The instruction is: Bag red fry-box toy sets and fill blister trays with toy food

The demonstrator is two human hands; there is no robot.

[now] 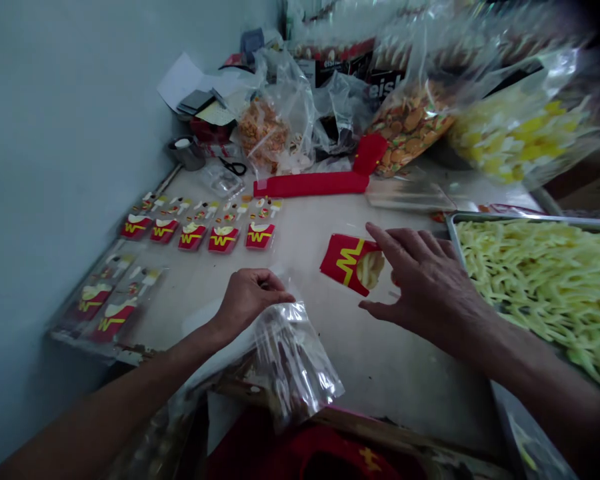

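My left hand (246,300) pinches the top edge of a clear plastic bag (303,357), which hangs over the front edge of the table (405,373). No contents can be made out in the bag. My right hand (425,287) is open, thumb and fingers spread around the near end of a small red fries carton (347,262) with a yellow zigzag mark. Pale fries (370,270) show at the carton's mouth. Whether the fingertips touch the carton, I cannot tell.
Filled packets with red cartons (191,237) lie in a row at the left, others nearer the wall. A metal tray (453,233) of pale fries stands at the right. Behind are a red strip (313,185), scissors (233,166) and bags of coloured pieces (413,127).
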